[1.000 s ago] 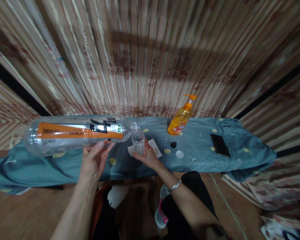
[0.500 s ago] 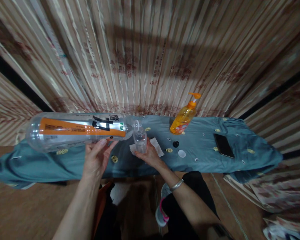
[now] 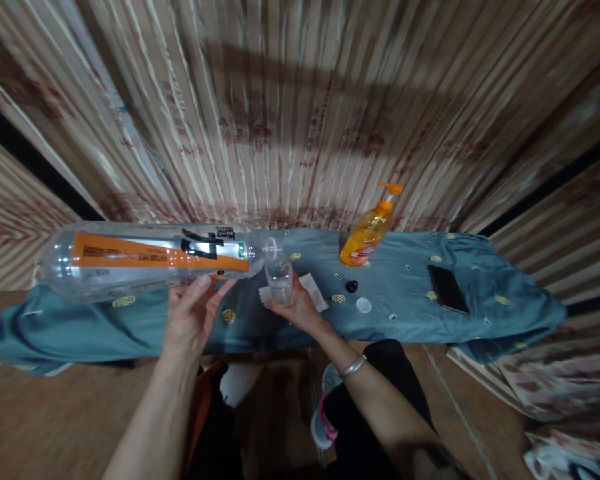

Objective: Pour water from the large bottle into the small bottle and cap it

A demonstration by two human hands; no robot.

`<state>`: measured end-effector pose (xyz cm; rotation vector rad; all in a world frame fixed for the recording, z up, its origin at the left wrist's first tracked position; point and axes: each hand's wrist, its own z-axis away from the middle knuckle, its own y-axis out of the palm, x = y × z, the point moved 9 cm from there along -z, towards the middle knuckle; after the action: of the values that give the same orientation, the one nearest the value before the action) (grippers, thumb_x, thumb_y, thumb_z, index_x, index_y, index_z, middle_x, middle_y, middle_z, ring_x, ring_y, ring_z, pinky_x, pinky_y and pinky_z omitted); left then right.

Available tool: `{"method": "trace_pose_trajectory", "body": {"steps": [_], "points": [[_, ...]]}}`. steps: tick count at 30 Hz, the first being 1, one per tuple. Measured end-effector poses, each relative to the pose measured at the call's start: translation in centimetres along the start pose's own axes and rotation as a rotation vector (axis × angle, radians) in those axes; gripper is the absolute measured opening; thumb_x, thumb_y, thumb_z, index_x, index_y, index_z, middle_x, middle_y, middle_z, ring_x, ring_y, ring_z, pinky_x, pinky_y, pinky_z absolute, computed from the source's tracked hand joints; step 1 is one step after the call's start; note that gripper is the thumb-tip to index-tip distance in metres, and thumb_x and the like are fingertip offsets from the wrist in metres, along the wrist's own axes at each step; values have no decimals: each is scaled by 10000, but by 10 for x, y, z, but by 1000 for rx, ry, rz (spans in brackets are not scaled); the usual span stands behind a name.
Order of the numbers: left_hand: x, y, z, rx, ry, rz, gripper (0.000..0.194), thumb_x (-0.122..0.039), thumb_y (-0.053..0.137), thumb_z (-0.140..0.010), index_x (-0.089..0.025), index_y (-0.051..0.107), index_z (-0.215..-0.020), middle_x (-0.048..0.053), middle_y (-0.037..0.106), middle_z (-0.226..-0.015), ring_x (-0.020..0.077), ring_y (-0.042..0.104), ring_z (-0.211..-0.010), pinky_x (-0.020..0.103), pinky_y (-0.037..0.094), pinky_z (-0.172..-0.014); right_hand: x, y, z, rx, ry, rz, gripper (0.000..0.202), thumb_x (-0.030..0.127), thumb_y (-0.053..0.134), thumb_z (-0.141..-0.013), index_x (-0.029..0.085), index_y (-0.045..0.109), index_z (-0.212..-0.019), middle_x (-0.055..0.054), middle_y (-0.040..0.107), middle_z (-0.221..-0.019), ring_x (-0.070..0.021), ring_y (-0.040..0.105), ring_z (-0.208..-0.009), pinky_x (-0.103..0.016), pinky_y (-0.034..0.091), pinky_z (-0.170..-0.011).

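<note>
A large clear bottle (image 3: 145,260) with an orange and silver label lies nearly level in the air, its neck to the right. My left hand (image 3: 193,307) grips it from below, near the neck end. My right hand (image 3: 297,303) is closed round a small clear container (image 3: 280,283), which stands upright with its opening right at the big bottle's mouth. Some clear liquid seems to be inside the small container. Behind my right hand a white paper or cloth (image 3: 314,292) lies on the table.
On the blue-green tablecloth (image 3: 405,320) stand an orange pump bottle (image 3: 365,240), a small black cap (image 3: 351,287), a white disc (image 3: 363,305) and, farther right, a dark phone (image 3: 448,289). A striped curtain (image 3: 290,120) hangs behind the table.
The big bottle has shifted slightly left, and its far end sits a little higher. My hands keep their grips, with almost no other movement.
</note>
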<state>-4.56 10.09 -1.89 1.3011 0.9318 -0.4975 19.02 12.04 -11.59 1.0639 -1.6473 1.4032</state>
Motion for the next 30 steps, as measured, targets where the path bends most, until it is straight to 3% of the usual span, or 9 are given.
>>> {"method": "trace_pose_trajectory", "body": {"steps": [7,13,22,30], "points": [[0,2,0,10,7,14,534,-403,1160,-364,-206,777,-680,-15,805,-707,180,781,-747,530,737,-972,2,2,0,23,-1,-37,879,332,864,-748,217,563,-1566,-140,789,-1434,-370,786,-1304,-586,627,-1178],[-1,3,0,50,39,-3,467,-403,1131,-482,-223,761,-703,-24,808,-726,190,790,-763,609,667,-1111,2,0,-1,10,8,-28,877,289,896,-725,213,581,-1540,-121,806,-1384,-389,800,-1276,-587,652,-1140],[-2,7,2,25,16,-13,522,-430,1149,-383,-231,749,-654,-24,801,-692,161,767,-703,416,749,-881,3,-1,-1,18,9,-15,876,287,902,-741,220,577,-1552,-125,791,-1426,-361,781,-1322,-529,638,-1175],[-1,7,2,65,41,-58,460,-451,1099,-512,-274,724,-710,-15,837,-782,228,814,-814,495,740,-955,6,-1,-1,23,-12,-6,843,280,886,-741,211,571,-1520,-115,796,-1403,-373,782,-1327,-570,630,-1179]]}}
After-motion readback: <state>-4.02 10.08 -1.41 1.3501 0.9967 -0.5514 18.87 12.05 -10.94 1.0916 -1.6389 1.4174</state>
